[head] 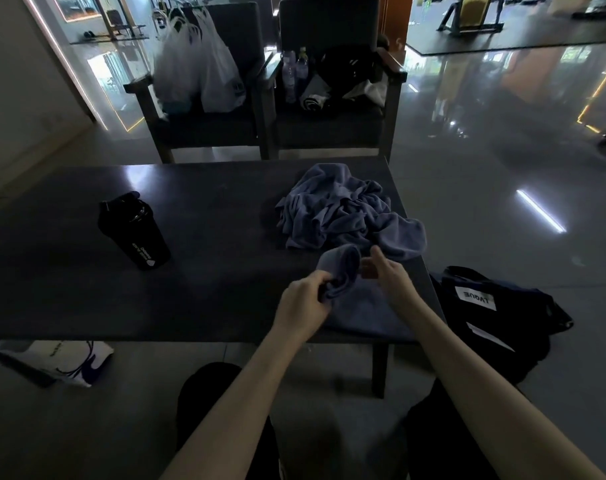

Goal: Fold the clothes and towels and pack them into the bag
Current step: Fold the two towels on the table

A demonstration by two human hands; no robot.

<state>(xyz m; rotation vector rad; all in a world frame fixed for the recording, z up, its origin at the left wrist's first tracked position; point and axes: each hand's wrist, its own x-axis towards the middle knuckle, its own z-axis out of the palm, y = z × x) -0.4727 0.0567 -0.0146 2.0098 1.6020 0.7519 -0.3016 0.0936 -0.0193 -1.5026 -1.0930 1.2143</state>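
Your two bare forearms rise from the bottom of the frame over your dark-clad knees. Your left hand point(303, 303) grips one end of a small blue-grey towel point(360, 313), whose upper part is rolled over above the fist while the rest lies flat at the lower right edge of the dark rectangular table point(87, 289). Your right hand point(388, 271) sits just beside the roll, thumb raised and fingers half curled; you cannot tell whether it pinches the cloth. Just above it lies a crumpled heap of blue-grey fabric point(343, 209). A black soft bag with a white label point(495, 306) slumps on the floor at right, beside the table. Left of centre stands a black shaker bottle point(135, 230).
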